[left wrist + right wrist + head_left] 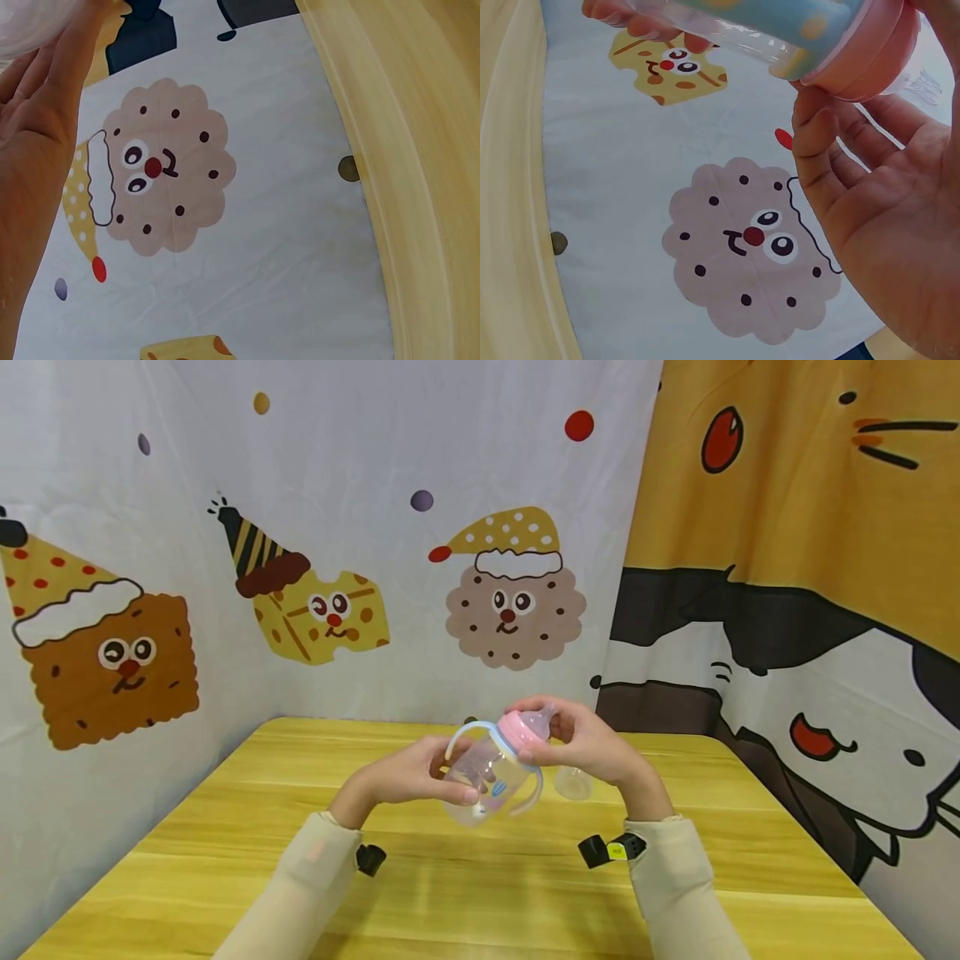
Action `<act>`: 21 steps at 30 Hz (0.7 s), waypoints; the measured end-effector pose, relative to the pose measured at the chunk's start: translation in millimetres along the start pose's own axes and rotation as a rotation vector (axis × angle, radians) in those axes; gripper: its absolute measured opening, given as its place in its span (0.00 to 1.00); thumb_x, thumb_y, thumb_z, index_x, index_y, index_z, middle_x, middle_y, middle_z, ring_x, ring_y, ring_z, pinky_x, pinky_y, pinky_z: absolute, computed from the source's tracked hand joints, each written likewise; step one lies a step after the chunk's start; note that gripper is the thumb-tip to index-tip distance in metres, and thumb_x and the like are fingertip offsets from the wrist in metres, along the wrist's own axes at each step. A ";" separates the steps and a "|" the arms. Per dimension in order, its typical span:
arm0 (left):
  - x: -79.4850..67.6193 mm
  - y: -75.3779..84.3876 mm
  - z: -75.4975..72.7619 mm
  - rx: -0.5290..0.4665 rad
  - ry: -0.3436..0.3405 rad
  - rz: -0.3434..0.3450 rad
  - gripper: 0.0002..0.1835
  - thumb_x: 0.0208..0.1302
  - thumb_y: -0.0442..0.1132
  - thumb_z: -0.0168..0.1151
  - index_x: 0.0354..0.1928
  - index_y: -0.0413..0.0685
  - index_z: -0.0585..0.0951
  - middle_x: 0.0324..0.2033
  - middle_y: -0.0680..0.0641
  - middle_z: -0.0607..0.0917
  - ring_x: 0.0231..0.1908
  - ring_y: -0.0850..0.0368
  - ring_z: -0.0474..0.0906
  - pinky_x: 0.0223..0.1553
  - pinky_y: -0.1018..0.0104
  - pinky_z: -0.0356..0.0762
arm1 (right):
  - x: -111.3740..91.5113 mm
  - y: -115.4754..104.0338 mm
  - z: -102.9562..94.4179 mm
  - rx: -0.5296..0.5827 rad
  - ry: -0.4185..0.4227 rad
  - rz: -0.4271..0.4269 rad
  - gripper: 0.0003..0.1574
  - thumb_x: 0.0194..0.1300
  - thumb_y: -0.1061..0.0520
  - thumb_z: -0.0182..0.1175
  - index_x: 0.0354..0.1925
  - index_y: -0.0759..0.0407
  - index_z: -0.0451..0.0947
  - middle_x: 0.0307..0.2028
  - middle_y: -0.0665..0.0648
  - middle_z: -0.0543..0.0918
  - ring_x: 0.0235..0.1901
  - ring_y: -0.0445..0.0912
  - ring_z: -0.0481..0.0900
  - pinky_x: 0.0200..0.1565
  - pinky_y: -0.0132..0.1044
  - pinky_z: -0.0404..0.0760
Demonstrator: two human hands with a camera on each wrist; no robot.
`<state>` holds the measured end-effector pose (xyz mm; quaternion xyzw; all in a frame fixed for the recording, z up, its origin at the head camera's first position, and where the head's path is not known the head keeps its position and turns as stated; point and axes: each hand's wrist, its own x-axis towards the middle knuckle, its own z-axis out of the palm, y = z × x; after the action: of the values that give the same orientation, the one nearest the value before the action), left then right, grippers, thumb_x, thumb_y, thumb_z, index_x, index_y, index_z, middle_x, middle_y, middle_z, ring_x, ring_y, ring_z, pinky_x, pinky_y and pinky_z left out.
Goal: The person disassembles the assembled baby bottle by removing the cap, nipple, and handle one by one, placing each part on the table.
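A clear baby bottle (474, 777) with a pink collar, a translucent teat and pale blue side handles is held tilted above the table, teat up to the right. Around its lower body curls my left hand (416, 772), the thumb across the front. My right hand (585, 745) grips the pink collar (859, 56), with fingers behind it and the thumb in front. The left wrist view catches only the bottle's edge (30, 26) beside the left hand (37, 127). In the right wrist view the right hand (892, 172) has its fingers bent against the collar.
A clear dome-shaped cap (573, 783) stands on the wooden table (480, 893), just behind and below my right hand. Printed cloth (420, 435) hangs along the back and both sides. Each wrist carries a small black camera (371, 859).
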<state>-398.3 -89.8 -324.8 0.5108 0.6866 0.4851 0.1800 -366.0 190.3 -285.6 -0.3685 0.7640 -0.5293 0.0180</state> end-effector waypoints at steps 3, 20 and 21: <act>0.2 0.2 0.4 0.004 0.022 -0.003 0.24 0.64 0.43 0.66 0.60 0.47 0.73 0.52 0.44 0.81 0.48 0.45 0.81 0.47 0.53 0.81 | -0.3 0.2 -0.4 -0.023 0.018 0.010 0.37 0.60 0.56 0.69 0.65 0.54 0.69 0.46 0.63 0.80 0.42 0.56 0.79 0.42 0.45 0.83; 7.3 -10.2 -1.7 0.552 0.393 -0.005 0.34 0.52 0.55 0.75 0.60 0.58 0.74 0.45 0.59 0.81 0.42 0.62 0.79 0.42 0.63 0.80 | 1.6 8.3 -2.2 -0.365 0.264 0.157 0.40 0.59 0.38 0.67 0.67 0.33 0.64 0.55 0.51 0.75 0.43 0.49 0.77 0.39 0.45 0.78; 7.6 -10.8 -2.1 0.583 0.413 -0.004 0.34 0.51 0.54 0.75 0.60 0.57 0.74 0.45 0.58 0.81 0.42 0.62 0.78 0.42 0.64 0.79 | 2.0 8.3 -2.2 -0.392 0.275 0.167 0.40 0.59 0.36 0.66 0.66 0.32 0.64 0.55 0.50 0.76 0.43 0.49 0.77 0.39 0.44 0.77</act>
<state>-408.7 -84.2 -331.1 0.4305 0.8190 0.3614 -0.1148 -372.9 192.3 -290.8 -0.2250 0.8752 -0.4127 -0.1142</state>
